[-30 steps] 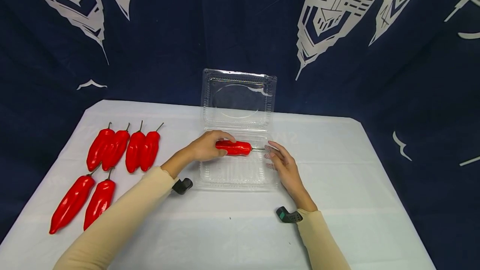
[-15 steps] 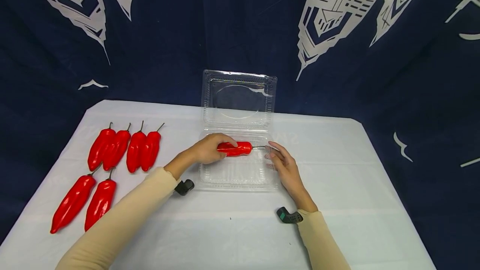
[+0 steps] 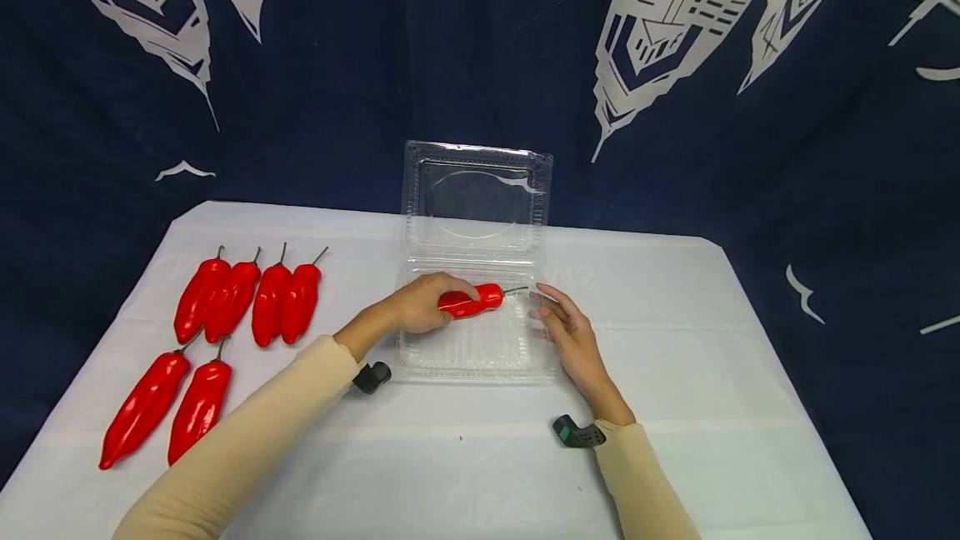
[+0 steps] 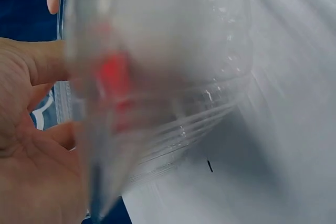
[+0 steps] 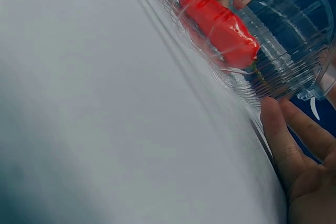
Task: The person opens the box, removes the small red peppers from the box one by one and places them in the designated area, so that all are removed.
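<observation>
My left hand (image 3: 423,303) grips a red pepper (image 3: 489,297) by its tip end, over the base of a clear plastic clamshell box (image 3: 480,361). The pepper lies crosswise with its thin green stem to the right. In the left wrist view the box wall blurs the pepper (image 4: 114,74). My right hand (image 3: 572,340) is at the box's right side with fingers fairly straight. In the right wrist view its thumb tip (image 5: 271,109) touches the ribbed box wall (image 5: 239,90), the pepper (image 5: 223,32) visible through it.
Several more red peppers lie at the left of the white-covered table, four-sided and pale; one pepper (image 3: 198,407) is partly behind the left sleeve (image 3: 247,440). The box lid (image 3: 477,198) stands raised at the back, before a dark blue patterned cloth (image 3: 480,48).
My left hand has shifted slightly right and nearer. The pepper has turned a little, its stem end now pointing farther back. My right hand has stayed in place.
</observation>
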{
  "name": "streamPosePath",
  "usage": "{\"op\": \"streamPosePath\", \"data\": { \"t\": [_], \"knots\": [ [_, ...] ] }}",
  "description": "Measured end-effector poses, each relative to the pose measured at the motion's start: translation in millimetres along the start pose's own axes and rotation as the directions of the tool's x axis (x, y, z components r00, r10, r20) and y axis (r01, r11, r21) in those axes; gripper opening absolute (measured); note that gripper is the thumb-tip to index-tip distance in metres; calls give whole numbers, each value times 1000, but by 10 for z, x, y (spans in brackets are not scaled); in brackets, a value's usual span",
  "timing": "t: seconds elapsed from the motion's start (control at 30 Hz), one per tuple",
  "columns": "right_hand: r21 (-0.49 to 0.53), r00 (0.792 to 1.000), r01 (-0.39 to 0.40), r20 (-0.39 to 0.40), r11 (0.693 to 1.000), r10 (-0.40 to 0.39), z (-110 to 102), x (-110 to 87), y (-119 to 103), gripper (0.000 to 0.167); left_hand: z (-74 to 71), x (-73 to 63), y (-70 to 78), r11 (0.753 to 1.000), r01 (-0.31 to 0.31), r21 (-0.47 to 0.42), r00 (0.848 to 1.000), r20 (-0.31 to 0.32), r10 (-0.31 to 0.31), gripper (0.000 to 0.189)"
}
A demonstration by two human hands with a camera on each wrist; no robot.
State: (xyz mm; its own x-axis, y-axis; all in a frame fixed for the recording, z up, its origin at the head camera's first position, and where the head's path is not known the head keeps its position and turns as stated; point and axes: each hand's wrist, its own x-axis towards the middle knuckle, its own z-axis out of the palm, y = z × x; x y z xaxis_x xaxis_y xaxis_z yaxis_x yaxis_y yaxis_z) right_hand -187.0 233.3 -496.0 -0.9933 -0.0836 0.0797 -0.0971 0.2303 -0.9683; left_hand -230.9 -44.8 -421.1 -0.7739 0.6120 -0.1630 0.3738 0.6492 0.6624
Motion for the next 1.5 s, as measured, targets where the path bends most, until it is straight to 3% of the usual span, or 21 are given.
{"op": "streamPosePath", "data": {
  "t": [0.47, 0.8, 1.3, 1.5],
  "knots": [
    [10, 1000, 0, 4, 1000, 0, -3, 0, 19, 42, 64, 10, 23, 1000, 4, 22, 999, 42, -5, 56],
    [4, 1000, -6, -3, 1000, 6, -10, -2, 4, 42, 75, 17, 33, 999, 31, -35, 998, 53, -29, 57],
    [19, 1000, 2, 2, 1000, -2, 1, 9, -6, 41, 72, 26, 3, 997, 50, -59, 998, 35, -48, 56],
    [25, 1000, 2, 2, 1000, -2, 0, -2, -15, 41, 59, 12, 14, 997, 32, -70, 999, 32, -30, 56]
  ]
}}
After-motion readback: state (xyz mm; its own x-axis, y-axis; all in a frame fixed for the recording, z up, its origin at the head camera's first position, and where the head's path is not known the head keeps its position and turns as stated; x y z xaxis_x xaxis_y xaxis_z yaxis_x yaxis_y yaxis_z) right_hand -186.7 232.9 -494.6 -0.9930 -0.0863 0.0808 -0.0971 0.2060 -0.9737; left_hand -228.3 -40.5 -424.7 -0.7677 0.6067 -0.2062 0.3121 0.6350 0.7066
